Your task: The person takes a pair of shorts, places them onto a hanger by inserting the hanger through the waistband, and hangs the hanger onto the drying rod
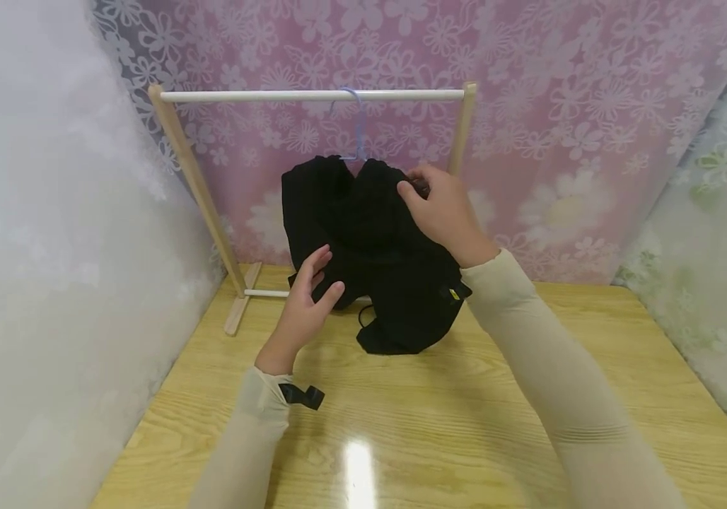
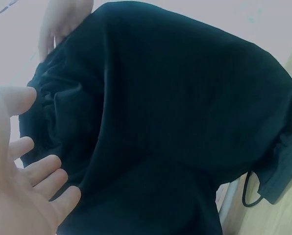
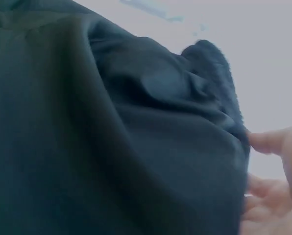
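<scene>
A black garment (image 1: pixel 395 240) with gathered folds hangs in a bunch from a light blue hanger (image 1: pixel 360 127). My right hand (image 1: pixel 443 208) holds its upper right edge, thumb in front and fingers partly hidden behind the cloth. Close up in the right wrist view, the thumb (image 3: pixel 266 141) meets the fabric's edge. My left hand (image 1: pixel 306 304) is before the lower left of the garment, fingers spread and thumb apart. In the left wrist view, the palm and fingers (image 2: pixel 48 171) overlap the cloth and grip nothing. A thin cord loops from the garment's lower part.
The hanger hooks over the white rail (image 1: pixel 249 96) of a small rack with wooden posts (image 1: pixel 194 184). The rack stands on a wood-grain table (image 1: pixel 452 424). Behind it is a pink flowered backdrop (image 1: pixel 529 141), with pale panels at both sides. A black strap (image 1: pixel 303 396) dangles from my left cuff.
</scene>
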The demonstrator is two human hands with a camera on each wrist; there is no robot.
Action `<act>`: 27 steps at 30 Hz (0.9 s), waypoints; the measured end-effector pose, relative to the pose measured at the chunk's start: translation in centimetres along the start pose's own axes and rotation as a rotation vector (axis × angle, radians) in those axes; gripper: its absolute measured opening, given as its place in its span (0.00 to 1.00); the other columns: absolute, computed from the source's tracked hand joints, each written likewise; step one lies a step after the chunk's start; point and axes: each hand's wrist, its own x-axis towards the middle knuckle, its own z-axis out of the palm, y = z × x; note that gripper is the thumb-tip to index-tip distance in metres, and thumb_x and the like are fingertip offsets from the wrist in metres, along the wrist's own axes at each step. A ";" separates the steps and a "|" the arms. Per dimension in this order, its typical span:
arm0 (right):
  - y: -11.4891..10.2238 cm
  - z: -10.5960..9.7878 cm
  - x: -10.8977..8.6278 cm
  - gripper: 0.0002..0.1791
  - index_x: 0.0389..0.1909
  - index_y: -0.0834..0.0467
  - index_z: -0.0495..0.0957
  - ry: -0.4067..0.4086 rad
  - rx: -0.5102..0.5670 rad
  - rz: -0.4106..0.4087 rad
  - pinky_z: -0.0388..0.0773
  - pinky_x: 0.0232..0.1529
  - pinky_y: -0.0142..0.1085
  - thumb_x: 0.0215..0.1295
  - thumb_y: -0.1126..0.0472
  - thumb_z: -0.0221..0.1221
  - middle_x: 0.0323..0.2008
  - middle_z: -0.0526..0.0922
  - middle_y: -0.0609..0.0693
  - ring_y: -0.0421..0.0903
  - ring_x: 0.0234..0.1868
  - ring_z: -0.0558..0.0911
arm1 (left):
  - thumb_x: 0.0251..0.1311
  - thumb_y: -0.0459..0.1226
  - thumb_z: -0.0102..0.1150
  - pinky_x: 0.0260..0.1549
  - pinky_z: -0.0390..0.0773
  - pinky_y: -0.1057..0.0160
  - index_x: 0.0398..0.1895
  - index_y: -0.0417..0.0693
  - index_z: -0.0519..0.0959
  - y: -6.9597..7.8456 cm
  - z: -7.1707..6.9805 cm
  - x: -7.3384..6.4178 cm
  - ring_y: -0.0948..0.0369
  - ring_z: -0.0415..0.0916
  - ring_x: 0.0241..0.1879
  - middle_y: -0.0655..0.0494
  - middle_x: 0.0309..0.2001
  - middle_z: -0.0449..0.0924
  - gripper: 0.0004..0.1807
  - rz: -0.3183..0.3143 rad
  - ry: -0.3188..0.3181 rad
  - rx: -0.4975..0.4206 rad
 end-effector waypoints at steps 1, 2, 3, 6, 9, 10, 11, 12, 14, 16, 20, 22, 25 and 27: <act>0.0 -0.5 -0.4 0.22 0.59 0.62 0.79 -0.023 0.010 0.011 0.79 0.54 0.48 0.78 0.49 0.56 0.49 0.85 0.57 0.53 0.46 0.82 | 0.76 0.36 0.57 0.76 0.55 0.46 0.81 0.51 0.55 -0.1 0.0 -0.1 0.56 0.55 0.78 0.41 0.78 0.57 0.35 -0.003 -0.001 0.013; 0.1 -1.0 -0.9 0.23 0.61 0.62 0.77 -0.033 0.028 0.013 0.78 0.55 0.48 0.78 0.49 0.56 0.51 0.83 0.58 0.53 0.48 0.81 | 0.76 0.36 0.57 0.76 0.55 0.46 0.81 0.50 0.56 -0.1 -0.1 -0.1 0.55 0.56 0.77 0.40 0.77 0.59 0.35 -0.005 0.000 0.027; 0.3 -1.4 -1.5 0.24 0.62 0.63 0.75 -0.025 0.057 0.009 0.78 0.53 0.47 0.78 0.50 0.56 0.51 0.82 0.58 0.53 0.47 0.81 | 0.75 0.35 0.58 0.75 0.55 0.46 0.80 0.48 0.56 -0.2 -0.1 -0.2 0.54 0.59 0.76 0.40 0.75 0.62 0.35 -0.009 0.004 0.044; 1.8 -2.6 -3.6 0.19 0.56 0.65 0.77 0.088 0.095 -0.039 0.76 0.42 0.38 0.79 0.53 0.55 0.43 0.81 0.58 0.51 0.37 0.79 | 0.74 0.35 0.59 0.74 0.58 0.46 0.77 0.45 0.61 -0.4 -0.6 -0.5 0.52 0.66 0.69 0.41 0.66 0.69 0.32 -0.036 0.019 0.103; 4.4 -3.0 -5.7 0.13 0.47 0.66 0.79 0.186 0.065 -0.094 0.69 0.33 0.35 0.79 0.58 0.53 0.34 0.79 0.56 0.49 0.28 0.73 | 0.72 0.34 0.60 0.70 0.63 0.45 0.71 0.43 0.68 -0.6 -1.2 -0.9 0.48 0.70 0.62 0.40 0.59 0.73 0.27 -0.075 0.016 0.184; 5.5 -2.9 -6.4 0.12 0.45 0.65 0.80 0.185 0.033 -0.090 0.69 0.33 0.35 0.79 0.60 0.53 0.33 0.79 0.56 0.49 0.28 0.73 | 0.71 0.35 0.60 0.68 0.66 0.44 0.68 0.43 0.70 -0.7 -1.4 -1.0 0.47 0.71 0.60 0.40 0.57 0.73 0.24 -0.093 0.002 0.219; 6.6 -2.8 -7.0 0.11 0.44 0.65 0.80 0.161 -0.004 -0.082 0.69 0.34 0.36 0.79 0.60 0.53 0.32 0.79 0.56 0.49 0.28 0.73 | 0.71 0.36 0.60 0.66 0.68 0.44 0.66 0.42 0.72 -0.9 -1.6 -1.1 0.46 0.71 0.59 0.41 0.57 0.74 0.22 -0.116 -0.020 0.262; 7.8 -2.5 -7.7 0.11 0.44 0.64 0.80 0.114 -0.050 -0.065 0.71 0.35 0.38 0.79 0.61 0.53 0.33 0.80 0.56 0.49 0.30 0.75 | 0.71 0.36 0.60 0.65 0.70 0.44 0.63 0.41 0.74 -1.2 -1.7 -1.2 0.45 0.72 0.58 0.41 0.56 0.75 0.20 -0.142 -0.047 0.310; 10.1 -1.6 -9.0 0.11 0.45 0.64 0.80 -0.052 -0.140 -0.009 0.76 0.39 0.45 0.78 0.60 0.55 0.37 0.82 0.58 0.52 0.35 0.79 | 0.71 0.38 0.61 0.61 0.73 0.45 0.59 0.41 0.77 -1.9 -1.9 -1.6 0.45 0.74 0.57 0.43 0.55 0.76 0.18 -0.211 -0.113 0.409; 12.3 -0.5 -10.5 0.13 0.50 0.64 0.80 -0.280 -0.233 0.054 0.79 0.45 0.52 0.77 0.58 0.57 0.44 0.83 0.60 0.56 0.42 0.82 | 0.71 0.40 0.61 0.58 0.76 0.46 0.57 0.43 0.79 -2.7 -2.0 -2.0 0.47 0.76 0.55 0.46 0.53 0.77 0.16 -0.283 -0.190 0.511; 15.4 1.8 -13.3 0.30 0.64 0.67 0.74 -0.675 -0.322 0.187 0.77 0.55 0.59 0.72 0.49 0.63 0.59 0.76 0.68 0.64 0.55 0.80 | 0.70 0.42 0.63 0.55 0.77 0.47 0.55 0.44 0.81 -4.4 -2.0 -3.1 0.48 0.77 0.52 0.47 0.52 0.78 0.16 -0.417 -0.309 0.635; 16.4 2.6 -14.2 0.38 0.68 0.67 0.70 -0.769 -0.344 0.241 0.76 0.57 0.61 0.68 0.45 0.67 0.63 0.71 0.70 0.67 0.59 0.77 | 0.68 0.42 0.65 0.55 0.77 0.46 0.55 0.44 0.81 -5.2 -1.8 -3.6 0.47 0.76 0.53 0.45 0.54 0.78 0.17 -0.455 -0.355 0.669; 17.2 3.6 -15.1 0.44 0.69 0.66 0.69 -0.825 -0.365 0.290 0.75 0.55 0.63 0.62 0.42 0.71 0.62 0.70 0.70 0.68 0.58 0.75 | 0.66 0.43 0.68 0.55 0.77 0.45 0.56 0.45 0.81 -6.2 -1.5 -4.4 0.44 0.74 0.55 0.44 0.56 0.77 0.20 -0.489 -0.417 0.691; 17.6 4.0 -15.5 0.40 0.63 0.65 0.73 -0.849 -0.379 0.300 0.77 0.52 0.59 0.60 0.43 0.72 0.57 0.72 0.67 0.65 0.54 0.76 | 0.64 0.45 0.70 0.55 0.77 0.44 0.58 0.45 0.81 -6.6 -1.1 -5.0 0.42 0.72 0.56 0.44 0.57 0.77 0.22 -0.498 -0.451 0.702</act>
